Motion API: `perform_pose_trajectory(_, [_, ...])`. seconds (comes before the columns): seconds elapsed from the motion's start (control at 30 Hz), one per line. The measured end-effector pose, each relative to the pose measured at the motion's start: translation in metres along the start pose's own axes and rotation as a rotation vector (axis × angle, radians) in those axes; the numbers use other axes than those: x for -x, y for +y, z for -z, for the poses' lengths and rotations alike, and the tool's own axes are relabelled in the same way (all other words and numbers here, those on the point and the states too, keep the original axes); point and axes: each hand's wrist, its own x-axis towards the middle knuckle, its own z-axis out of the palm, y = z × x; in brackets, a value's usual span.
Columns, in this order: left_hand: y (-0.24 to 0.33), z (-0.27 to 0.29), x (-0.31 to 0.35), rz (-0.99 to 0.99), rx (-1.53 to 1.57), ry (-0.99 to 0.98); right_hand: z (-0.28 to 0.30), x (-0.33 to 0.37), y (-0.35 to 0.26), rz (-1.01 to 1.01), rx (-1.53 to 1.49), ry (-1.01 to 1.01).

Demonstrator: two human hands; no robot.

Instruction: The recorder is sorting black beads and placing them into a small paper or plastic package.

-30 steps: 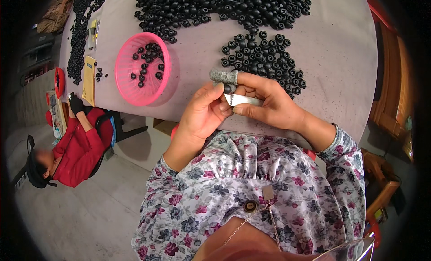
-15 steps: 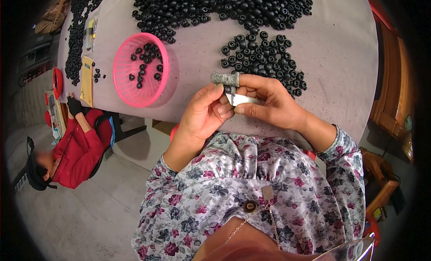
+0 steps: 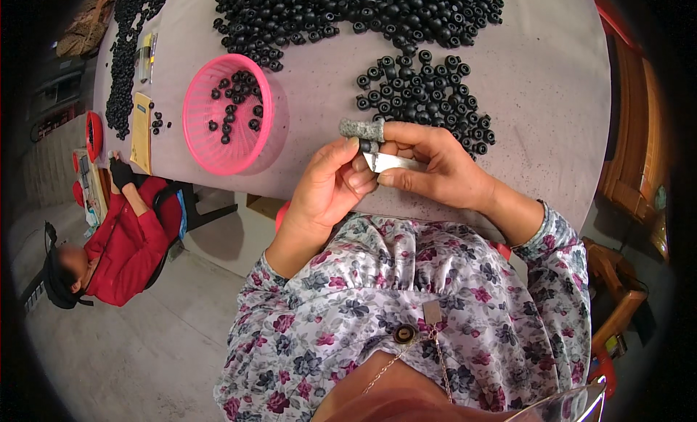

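Over the near edge of the table, my left hand (image 3: 324,181) pinches a small black rounded part (image 3: 367,145) between thumb and fingers. My right hand (image 3: 446,171) grips a small knife (image 3: 401,162) with a bright, pointed blade, its thumb pressed along the lower side. The tip of the blade meets the black part or lies right against it; the fingers hide the exact contact. A grey fabric finger cover (image 3: 361,129) wraps my right index finger, which reaches over the part. Just beyond my right hand lies a small heap of similar black parts (image 3: 425,95).
A pink plastic basket (image 3: 269,110) holding several black parts stands to the left. Across the far side spreads a large black pile (image 3: 348,15). Farther left are another pile (image 3: 120,95) and a yellowish pad (image 3: 141,132). A person in red (image 3: 131,240) sits at the left.
Both hands keep their grips almost in place. The grey-covered finger and the knife have shifted only very slightly against the black part.
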Motion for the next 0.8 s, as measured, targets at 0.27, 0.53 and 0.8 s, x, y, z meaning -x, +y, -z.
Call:
perform_pose_trajectory(0.27, [0.0002,0.0003,-0.0004,-0.008,0.002,-0.04,0.0016,0.0,-0.0016,-0.051,-0.041,-0.017])
perform_pose_trajectory(0.53, [-0.0002,0.005,-0.0002,0.019,0.006,-0.082,-0.001,0.0004,-0.0025,-0.026,-0.047,0.009])
perform_pose_trajectory(0.8, [-0.0026,0.0011,0.0002,0.012,0.03,-0.082,-0.0011,0.002,-0.0096,-0.107,-0.185,0.019])
